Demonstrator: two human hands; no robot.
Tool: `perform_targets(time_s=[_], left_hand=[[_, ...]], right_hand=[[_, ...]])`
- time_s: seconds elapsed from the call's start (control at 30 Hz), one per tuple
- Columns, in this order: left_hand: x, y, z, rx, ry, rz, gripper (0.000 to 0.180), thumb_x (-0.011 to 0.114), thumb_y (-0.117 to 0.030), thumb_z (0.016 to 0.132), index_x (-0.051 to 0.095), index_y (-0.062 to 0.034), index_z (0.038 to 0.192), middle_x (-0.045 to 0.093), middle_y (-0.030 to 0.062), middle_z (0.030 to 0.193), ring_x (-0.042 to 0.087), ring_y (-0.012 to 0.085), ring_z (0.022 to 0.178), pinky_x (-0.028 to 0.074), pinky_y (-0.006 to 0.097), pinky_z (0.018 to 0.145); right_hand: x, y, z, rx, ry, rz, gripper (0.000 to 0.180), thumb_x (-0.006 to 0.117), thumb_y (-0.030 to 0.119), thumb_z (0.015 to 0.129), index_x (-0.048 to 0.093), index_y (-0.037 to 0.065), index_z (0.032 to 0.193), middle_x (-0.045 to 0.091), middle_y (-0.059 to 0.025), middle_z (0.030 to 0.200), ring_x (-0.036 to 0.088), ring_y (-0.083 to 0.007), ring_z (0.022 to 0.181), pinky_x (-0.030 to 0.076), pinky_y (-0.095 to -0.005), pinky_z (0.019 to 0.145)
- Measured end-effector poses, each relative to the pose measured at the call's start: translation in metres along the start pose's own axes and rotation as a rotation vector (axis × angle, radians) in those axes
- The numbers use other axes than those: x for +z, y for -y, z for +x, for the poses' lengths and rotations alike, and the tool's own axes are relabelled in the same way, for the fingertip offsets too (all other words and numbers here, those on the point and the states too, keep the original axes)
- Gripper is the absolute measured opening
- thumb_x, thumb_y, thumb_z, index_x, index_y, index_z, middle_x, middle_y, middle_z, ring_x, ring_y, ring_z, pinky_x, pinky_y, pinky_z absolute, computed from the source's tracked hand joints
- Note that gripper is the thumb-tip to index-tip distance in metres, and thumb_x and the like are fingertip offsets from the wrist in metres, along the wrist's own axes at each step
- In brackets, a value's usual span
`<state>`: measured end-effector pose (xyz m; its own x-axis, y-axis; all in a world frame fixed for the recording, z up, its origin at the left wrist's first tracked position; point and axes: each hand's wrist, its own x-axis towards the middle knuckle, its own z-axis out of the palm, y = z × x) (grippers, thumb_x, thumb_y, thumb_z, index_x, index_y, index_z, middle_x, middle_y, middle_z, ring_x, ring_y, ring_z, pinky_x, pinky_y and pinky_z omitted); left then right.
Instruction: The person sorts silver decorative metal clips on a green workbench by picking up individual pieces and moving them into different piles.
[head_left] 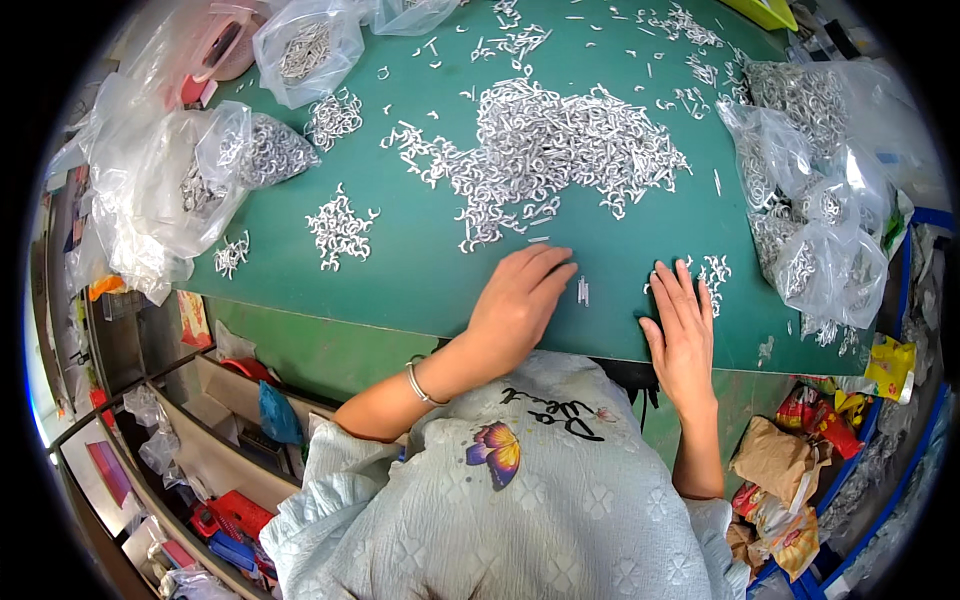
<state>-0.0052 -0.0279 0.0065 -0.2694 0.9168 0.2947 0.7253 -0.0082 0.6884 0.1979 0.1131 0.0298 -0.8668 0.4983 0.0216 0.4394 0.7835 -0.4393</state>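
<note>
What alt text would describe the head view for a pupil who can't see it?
A person's left hand is beside thin silvery pins, and the right hand is by small curved silvery pieces, on a green table. A large silvery heap lies beyond, flanked by clear plastic bags.

Small silvery metal pieces, straight and curved, distributed on a green counter [420,275].
A few straight pieces [583,290] are laid close together between the two hands, roughly parallel and pointed away from the body; a single straight piece [539,239] is seen lying crosswise just beyond the left hand [520,300], whose fingers are curled, their grip being hidden. A loose cluster of curved pieces [716,272] is partly covered by the right hand [682,335], which is held flat with fingers extended. Farther out, a broad heap [570,145] is formed by tangled, mostly curved pieces.
</note>
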Motion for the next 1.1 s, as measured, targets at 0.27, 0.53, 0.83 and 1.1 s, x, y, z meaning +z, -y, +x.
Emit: perform_targets(time_s=[0.27, 0.53, 0.83, 1.1], left_hand=[[0.028, -0.014, 0.004, 0.039, 0.072, 0.09, 0.037, 0.071, -0.007, 0.079, 0.062, -0.0033, 0.114, 0.056, 0.0119, 0.121, 0.053, 0.0327, 0.111, 0.04, 0.041, 0.091], [0.009, -0.026, -0.02, -0.174, 0.29, -0.511, 0.022, 0.061, -0.002, 0.09, 0.064, -0.0021, 0.111, 0.061, 0.011, 0.111, 0.059, 0.0232, 0.098, 0.048, 0.033, 0.076], [0.033, -0.012, -0.058, -0.821, 0.844, -1.52, 0.044, 0.041, -0.022, 0.105, 0.041, -0.0008, 0.143, 0.053, 0.0162, 0.136, 0.052, 0.0241, 0.125, 0.042, 0.037, 0.106], [0.078, 0.01, -0.077, -1.362, 0.514, -2.193, 0.04, 0.044, -0.021, 0.104, 0.042, 0.0033, 0.136, 0.05, 0.0225, 0.137, 0.055, 0.0297, 0.123, 0.046, 0.042, 0.105]], right_hand=[[0.009, 0.008, -0.003, 0.022, -0.016, -0.022, 0.054, 0.061, 0.006, 0.087, 0.046, -0.004, 0.137, 0.043, -0.0168, 0.148, 0.037, -0.0346, 0.139, 0.025, -0.0519, 0.115], [0.014, 0.013, -0.018, -0.003, -0.009, 0.14, 0.049, 0.061, 0.005, 0.087, 0.051, -0.003, 0.134, 0.045, -0.0183, 0.146, 0.039, -0.0373, 0.138, 0.028, -0.0526, 0.113], [0.017, 0.025, -0.026, -0.061, 0.07, 0.182, 0.055, 0.064, 0.01, 0.085, 0.049, -0.002, 0.136, 0.044, -0.018, 0.146, 0.039, -0.0357, 0.138, 0.029, -0.0516, 0.113], [0.033, 0.034, -0.05, -0.364, 0.191, 0.442, 0.042, 0.072, 0.005, 0.078, 0.063, -0.001, 0.119, 0.059, -0.0165, 0.131, 0.051, -0.0337, 0.13, 0.041, -0.0477, 0.107]])
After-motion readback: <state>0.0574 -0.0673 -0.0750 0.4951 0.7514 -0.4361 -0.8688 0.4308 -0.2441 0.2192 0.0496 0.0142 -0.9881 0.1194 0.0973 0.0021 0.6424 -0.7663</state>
